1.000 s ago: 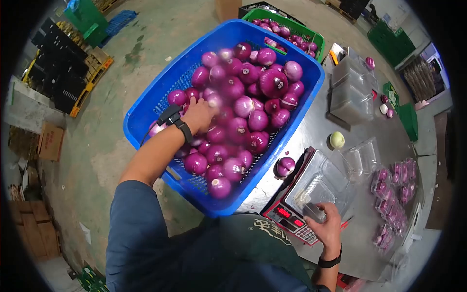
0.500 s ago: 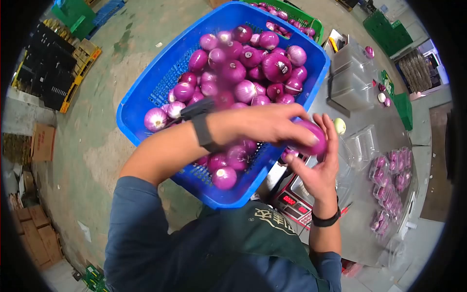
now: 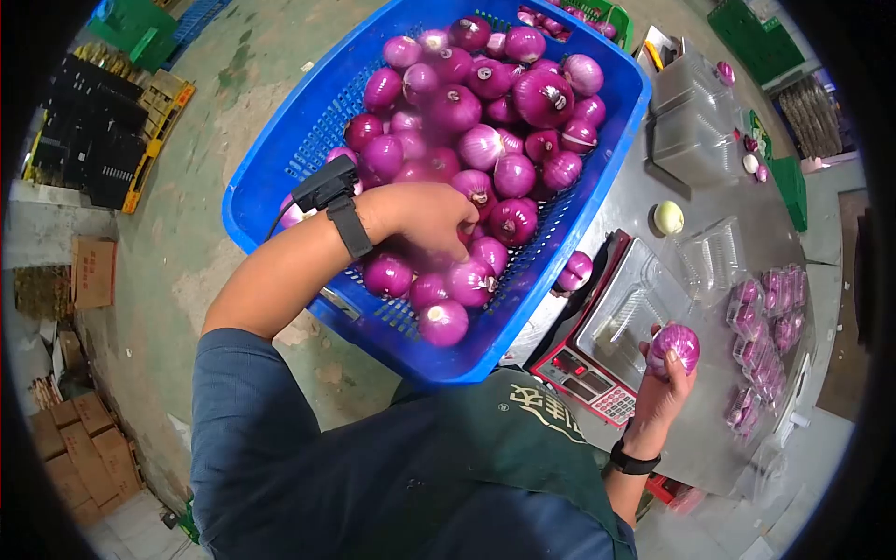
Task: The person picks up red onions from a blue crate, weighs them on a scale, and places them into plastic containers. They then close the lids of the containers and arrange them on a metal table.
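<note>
Purple round onion (image 3: 674, 347) is now sitting in the right hand (image 3: 665, 381), fingers clenching it, hovering over the clear plastic tray (image 3: 627, 317) on the red scale (image 3: 583, 381) at the right; half a second ago both hands were sharing it. Left hand (image 3: 425, 217) is reaching back into the blue plastic basket (image 3: 280, 177), fingers curling over the heaped purple onions (image 3: 504, 112); I cannot tell whether they are grasping one.

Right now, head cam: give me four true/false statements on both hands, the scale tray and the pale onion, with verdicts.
1. The right hand holds a red onion beside the scale. True.
2. The left hand presses the scale's keypad. False: it is down in the blue crate, on the onions.
3. The clear tray on the scale is heaped with onions. False: no onion shows in it.
4. A pale onion lies by itself on the steel table, beyond the scale. True.
</note>
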The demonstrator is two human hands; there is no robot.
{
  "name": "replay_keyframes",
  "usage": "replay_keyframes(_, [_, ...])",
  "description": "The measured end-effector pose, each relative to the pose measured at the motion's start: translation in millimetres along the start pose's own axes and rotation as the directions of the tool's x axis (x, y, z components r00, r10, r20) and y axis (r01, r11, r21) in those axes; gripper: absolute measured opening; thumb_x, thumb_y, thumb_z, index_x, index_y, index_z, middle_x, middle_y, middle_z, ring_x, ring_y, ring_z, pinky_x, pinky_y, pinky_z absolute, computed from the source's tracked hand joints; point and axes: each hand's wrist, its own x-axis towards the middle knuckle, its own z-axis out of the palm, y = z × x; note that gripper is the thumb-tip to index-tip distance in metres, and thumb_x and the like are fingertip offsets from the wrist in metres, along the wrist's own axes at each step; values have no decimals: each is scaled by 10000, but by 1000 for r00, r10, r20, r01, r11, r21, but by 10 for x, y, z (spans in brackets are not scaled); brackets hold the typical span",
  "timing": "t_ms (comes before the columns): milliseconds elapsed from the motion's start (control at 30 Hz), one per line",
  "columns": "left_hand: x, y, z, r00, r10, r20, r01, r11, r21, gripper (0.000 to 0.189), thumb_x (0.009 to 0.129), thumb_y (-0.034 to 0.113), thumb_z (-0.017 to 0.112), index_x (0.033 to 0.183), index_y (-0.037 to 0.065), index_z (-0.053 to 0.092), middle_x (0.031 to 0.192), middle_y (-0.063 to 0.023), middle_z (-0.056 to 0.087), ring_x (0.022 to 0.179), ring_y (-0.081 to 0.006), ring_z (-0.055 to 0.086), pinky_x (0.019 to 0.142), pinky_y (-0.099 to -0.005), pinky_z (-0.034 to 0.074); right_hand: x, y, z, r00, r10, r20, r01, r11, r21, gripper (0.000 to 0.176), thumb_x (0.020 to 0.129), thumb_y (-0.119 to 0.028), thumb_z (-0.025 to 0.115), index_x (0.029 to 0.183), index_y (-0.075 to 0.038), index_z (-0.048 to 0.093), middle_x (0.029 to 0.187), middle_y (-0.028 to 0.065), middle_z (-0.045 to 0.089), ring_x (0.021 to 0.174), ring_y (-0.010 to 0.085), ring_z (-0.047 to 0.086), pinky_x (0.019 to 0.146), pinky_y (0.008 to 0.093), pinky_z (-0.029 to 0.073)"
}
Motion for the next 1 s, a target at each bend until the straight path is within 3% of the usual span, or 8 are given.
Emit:
replay_keyframes(200, [-303, -292, -211, 975, -100, -196, 111, 993, 43, 434, 832, 309, 787, 1125, 3, 693, 971, -176, 741, 902, -316, 728, 810, -435, 558, -144, 78, -141, 998, 47, -39, -42, 993, 114, 520, 933, -188, 689, 1390, -5, 522, 1373, 196, 610, 1217, 360, 641, 864, 433, 609])
replay_keyframes(233, [-375, -271, -229, 967, -200, -160, 201, 980, -12, 442, 819, 355, 795, 1082, 12, 702, 976, -186, 740, 882, -324, 729, 805, -438, 559, -153, 68, -152, 998, 53, -35, -48, 989, 139, 514, 940, -187, 681, 1394, -6, 521, 1373, 197, 611, 1215, 360, 642, 860, 431, 608])
replay_keyframes(467, [-315, 325, 615, 976, -94, 198, 77, 993, 92, 775, 829, 657, 717, 1039, -89, 692, 970, -272, 733, 969, -435, 709, 870, -485, 553, -195, 108, -174, 998, 52, -35, -49, 995, 83, 534, 936, -193, 678, 1411, -11, 512, 1313, 185, 634, 1139, 343, 672, 813, 430, 608])
replay_keyframes(700, [-350, 333, 863, 996, -86, 12, 87, 994, -72, 720, 745, 550, 782, 1021, -109, 694, 939, -274, 729, 928, -373, 729, 833, -434, 585, -255, 41, -84, 997, 50, -59, -45, 996, 73, 583, 878, -122, 720, 1409, -29, 499, 1290, 178, 634, 1067, 301, 683, 837, 431, 613])
replay_keyframes(800, [-334, 221, 510, 931, -111, 349, 205, 947, -247, 706, 768, 446, 801, 1202, -78, 609, 1066, -234, 704, 925, -303, 714, 821, -405, 569, -265, 65, -113, 996, 55, -69, -50, 996, 77, 585, 875, -125, 723, 1408, -34, 500, 1291, 184, 633, 1068, 294, 683, 840, 421, 614])
replay_keyframes(867, [-459, 42, 370, 935, 9, 355, 230, 746, -625, 596, 778, 191, 750, 1311, -20, 590, 1231, -100, 641, 997, -216, 673, 861, -374, 555, -268, 51, -124, 996, 55, -77, -49, 996, 76, 585, 875, -131, 725, 1406, -36, 500, 1288, 186, 633, 1069, 291, 683, 839, 418, 613])
replay_keyframes(933, [-497, -424, 371, 955, 283, 90, -96, 583, -807, 612, 756, 97, 692, 1344, -20, 573, 1262, -119, 634, 1138, -210, 639, 1004, -351, 500, -270, 43, -136, 995, 60, -82, -53, 996, 75, 585, 874, -137, 726, 1405, -37, 500, 1285, 186, 633, 1070, 291, 682, 837, 416, 612])
replay_keyframes(1000, [-732, -573, 152, 977, 214, -9, -61, 239, -969, 580, 746, 50, 650, 1319, -16, 589, 1317, -167, 627, 1260, -226, 595, 1115, -373, 433, -248, 43, -149, 994, 61, -86, -55, 996, 75, 586, 873, -141, 727, 1403, -37, 501, 1284, 182, 633, 1072, 294, 681, 834, 416, 608])
